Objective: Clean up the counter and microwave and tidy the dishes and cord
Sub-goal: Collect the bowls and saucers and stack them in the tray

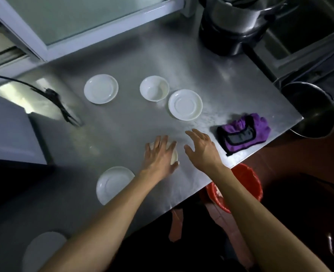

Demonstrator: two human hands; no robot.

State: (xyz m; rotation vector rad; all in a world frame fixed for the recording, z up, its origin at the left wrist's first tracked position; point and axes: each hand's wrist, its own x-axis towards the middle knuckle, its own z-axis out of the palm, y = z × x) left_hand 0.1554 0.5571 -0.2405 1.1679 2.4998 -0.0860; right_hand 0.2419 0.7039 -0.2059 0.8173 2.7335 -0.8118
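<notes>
On the steel counter [134,55], my left hand [159,156] lies over a small white bowl [174,157], fingers spread across its top and thumb at its near rim. My right hand [200,147] hovers just right of it, fingers straight, holding nothing. White dishes lie scattered: a saucer [101,88], a bowl [154,88], another saucer [185,104], one near me [111,183], and a plate [42,250] at the bottom left. A black cord with its plug [61,104] lies at the left beside the microwave [7,132].
A purple and black cloth [242,133] lies near the counter's right edge. Steel pots [234,22] stand at the back right, another pot [312,110] off the right corner. A red bucket [244,185] sits on the floor below the edge. A window frame [79,26] runs behind.
</notes>
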